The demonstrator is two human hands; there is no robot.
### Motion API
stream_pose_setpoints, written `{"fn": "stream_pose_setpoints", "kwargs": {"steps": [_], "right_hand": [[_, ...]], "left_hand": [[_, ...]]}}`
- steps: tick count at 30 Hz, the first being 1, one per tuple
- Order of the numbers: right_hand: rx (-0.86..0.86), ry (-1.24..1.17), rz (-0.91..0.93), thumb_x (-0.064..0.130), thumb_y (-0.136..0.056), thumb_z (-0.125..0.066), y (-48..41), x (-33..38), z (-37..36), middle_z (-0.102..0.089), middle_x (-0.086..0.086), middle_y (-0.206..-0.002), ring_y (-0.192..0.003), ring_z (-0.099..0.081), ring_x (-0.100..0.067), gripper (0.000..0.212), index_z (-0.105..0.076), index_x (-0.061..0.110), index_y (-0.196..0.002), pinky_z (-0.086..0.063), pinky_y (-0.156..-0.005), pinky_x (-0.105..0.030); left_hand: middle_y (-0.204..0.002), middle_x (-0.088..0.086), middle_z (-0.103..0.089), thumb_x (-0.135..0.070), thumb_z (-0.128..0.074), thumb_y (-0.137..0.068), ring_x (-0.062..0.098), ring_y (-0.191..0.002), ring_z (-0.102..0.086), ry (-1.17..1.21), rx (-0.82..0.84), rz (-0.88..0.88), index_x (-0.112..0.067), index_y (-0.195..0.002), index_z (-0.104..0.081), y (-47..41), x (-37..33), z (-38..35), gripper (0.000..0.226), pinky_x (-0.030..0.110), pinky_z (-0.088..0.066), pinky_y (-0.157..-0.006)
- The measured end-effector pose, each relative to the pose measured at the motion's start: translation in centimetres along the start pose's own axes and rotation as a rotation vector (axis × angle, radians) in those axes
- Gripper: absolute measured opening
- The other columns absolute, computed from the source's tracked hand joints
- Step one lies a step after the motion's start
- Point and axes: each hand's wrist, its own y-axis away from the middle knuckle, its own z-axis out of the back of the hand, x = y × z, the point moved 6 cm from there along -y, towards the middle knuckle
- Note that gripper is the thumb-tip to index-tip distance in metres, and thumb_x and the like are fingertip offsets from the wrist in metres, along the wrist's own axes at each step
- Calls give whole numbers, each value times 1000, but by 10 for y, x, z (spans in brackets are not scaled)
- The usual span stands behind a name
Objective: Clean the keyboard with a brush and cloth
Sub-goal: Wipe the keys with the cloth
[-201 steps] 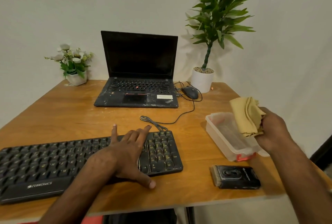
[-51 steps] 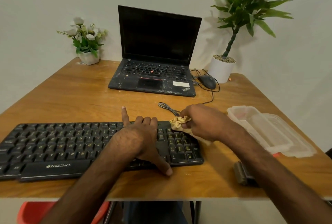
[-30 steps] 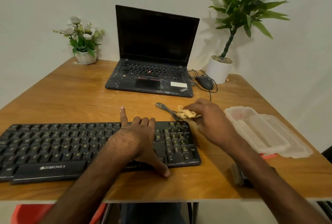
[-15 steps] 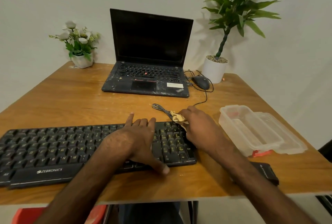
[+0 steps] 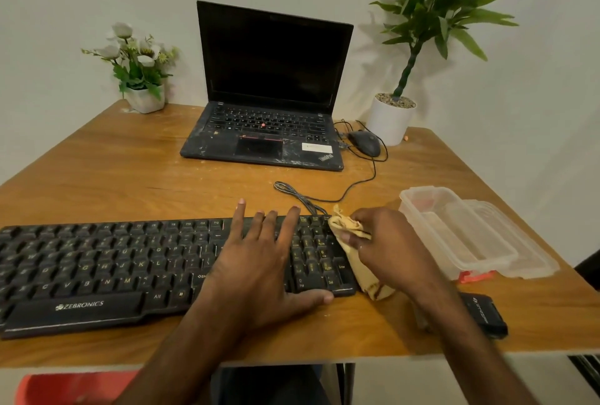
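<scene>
Your right grip pinches the bunched cloth onto the far right corner of the keyboard. Left grip lies spread flat on the keys just left of it, steadying. Brush lies unheld on the table, just right of your right forearm. Wiping looks barely begun; the keys left of your left grip look untouched.

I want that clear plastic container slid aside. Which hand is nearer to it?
Right. The right hand, gripping the cloth, sits just beside the container at the right end of the keyboard; the left hand lies flat on the keys, farther away.
</scene>
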Motion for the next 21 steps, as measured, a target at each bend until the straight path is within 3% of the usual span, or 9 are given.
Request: {"fn": "stream_pose_setpoints", "kwargs": {"steps": [4,10,13,17,21], "right_hand": [[96,108,-56,29,-94,-67,14,-1,4,-72,4,-109,-81,-54,-7,31,-68,24,-124,-45,-69,-25],[-62,63,-66,21,-91,-69,-29,3,0,-74,-2,-106,-92,-65,-19,26,-73,18,-117,-48,-74,-28],[-9,35,-56,22,-90,-72,-37,-4,1,-73,-2,-108,-87,-60,-13,29,-73,16,-118,-39,-71,-23],[104,54,-47,27,-91,-71,-2,-6,6,-73,6,-106,-82,-58,-4,29,-72,22,-119,-39,-64,-19],[153,100,-64,30,-92,-69,26,-1,6,-72,9,-110,-89,-60,-7,29,-69,29,-121,-49,-76,-25]], "left_hand": [[-167,14,-10,-103,-6,-66,29,-154,-7,-23,-20,-10,-16,-153,25,-1,0,1,127,61,24,-114],[-165,14,-16,-103,-2,-65,29,-153,-13,-51,-22,-15,-17,-156,17,-1,1,0,126,64,23,-113],[-166,13,-15,-103,0,-64,28,-154,-12,-64,-13,-7,-17,-156,16,-2,2,0,127,65,22,-112],[-167,11,-13,-103,1,-64,27,-154,-10,-64,-7,-4,-17,-156,15,-2,3,-1,127,66,20,-112],[-167,8,-14,-103,1,-65,25,-154,-10,-67,-13,-17,-19,-156,11,-2,4,0,125,66,20,-112]]}}
